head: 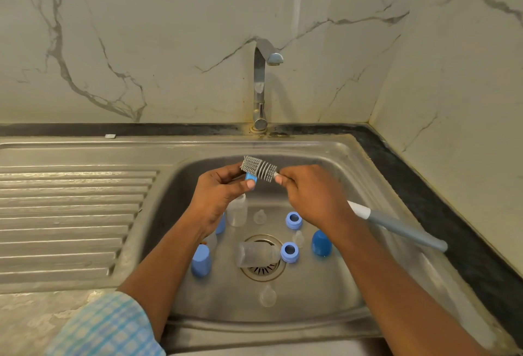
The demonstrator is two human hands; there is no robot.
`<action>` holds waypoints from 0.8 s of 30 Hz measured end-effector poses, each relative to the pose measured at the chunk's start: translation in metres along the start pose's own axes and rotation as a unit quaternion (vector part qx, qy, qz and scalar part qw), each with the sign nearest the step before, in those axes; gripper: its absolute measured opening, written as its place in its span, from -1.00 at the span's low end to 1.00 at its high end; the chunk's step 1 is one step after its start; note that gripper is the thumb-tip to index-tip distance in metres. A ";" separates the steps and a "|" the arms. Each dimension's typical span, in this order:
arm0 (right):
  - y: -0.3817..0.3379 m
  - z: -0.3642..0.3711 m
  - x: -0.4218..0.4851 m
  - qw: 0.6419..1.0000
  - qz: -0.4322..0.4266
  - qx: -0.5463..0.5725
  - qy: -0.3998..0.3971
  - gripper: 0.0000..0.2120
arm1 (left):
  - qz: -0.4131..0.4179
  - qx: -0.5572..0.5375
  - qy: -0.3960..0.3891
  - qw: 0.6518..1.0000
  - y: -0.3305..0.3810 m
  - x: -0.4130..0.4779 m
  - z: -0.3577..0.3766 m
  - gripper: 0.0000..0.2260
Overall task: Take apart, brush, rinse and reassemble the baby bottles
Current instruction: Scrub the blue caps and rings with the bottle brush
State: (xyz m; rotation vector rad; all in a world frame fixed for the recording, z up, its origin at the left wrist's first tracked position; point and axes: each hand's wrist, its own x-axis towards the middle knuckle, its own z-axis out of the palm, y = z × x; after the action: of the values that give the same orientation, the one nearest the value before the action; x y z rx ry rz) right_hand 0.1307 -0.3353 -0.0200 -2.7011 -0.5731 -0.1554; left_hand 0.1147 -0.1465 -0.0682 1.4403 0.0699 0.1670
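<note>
Mid-brushing: pinching blue ring [250, 177] in left hand [220, 194] above drain [263, 270], gripping brush [259, 170] in right hand [311, 197], bristles against ring. Around drain, loose bottles [256, 255], caps [321, 242], teats [267, 296]. Next, likely: rinsing under tap [261, 86] behind drain.

The brush [259, 168], a grey ribbed head on a white-and-grey handle, was gripped in the right hand [314, 194], head raised and handle sloping down to the right. Its head touched a blue collar [250, 177] pinched in the left hand [223, 191].

Dismantled parts lay below:
- An upright clear bottle [237, 211].
- A second clear bottle [256, 253], on its side.
- Two blue rings, far ring [293, 220] and near ring [289, 252], lying flat. The near ring was just beside the second bottle's mouth.
- A right blue cap [321, 243] and a left blue cap [201, 260], standing well apart.
- Three clear teats, far teat [259, 216], middle teat [298, 238] and near teat [268, 296], lying separately.
</note>
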 end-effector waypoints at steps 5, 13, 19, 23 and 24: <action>0.014 -0.004 0.001 0.999 0.038 0.009 0.013 -0.65 | -0.005 -0.011 -0.006 1.000 -0.001 -0.002 0.010 -0.58; 0.001 -0.004 -0.002 1.000 -0.011 0.008 -0.013 -0.61 | 0.001 -0.032 0.051 0.998 0.000 0.002 -0.002 -0.54; 0.007 -0.002 0.001 0.999 0.035 -0.012 0.013 -0.64 | -0.002 -0.046 0.020 0.999 0.000 -0.001 0.009 -0.47; 0.019 -0.005 0.002 0.999 0.035 0.026 -0.003 -0.57 | -0.008 -0.035 0.011 0.999 -0.002 -0.003 0.017 -0.44; 0.018 -0.006 0.001 0.999 0.024 0.030 -0.002 -0.57 | -0.006 -0.034 0.022 0.999 -0.003 -0.002 0.018 -0.43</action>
State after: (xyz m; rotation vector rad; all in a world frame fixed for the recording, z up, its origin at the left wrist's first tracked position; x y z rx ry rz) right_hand 0.1388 -0.3524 -0.0202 -2.6543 -0.5048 -0.1192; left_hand 0.1154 -0.1644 -0.0687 1.3675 0.1088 0.1893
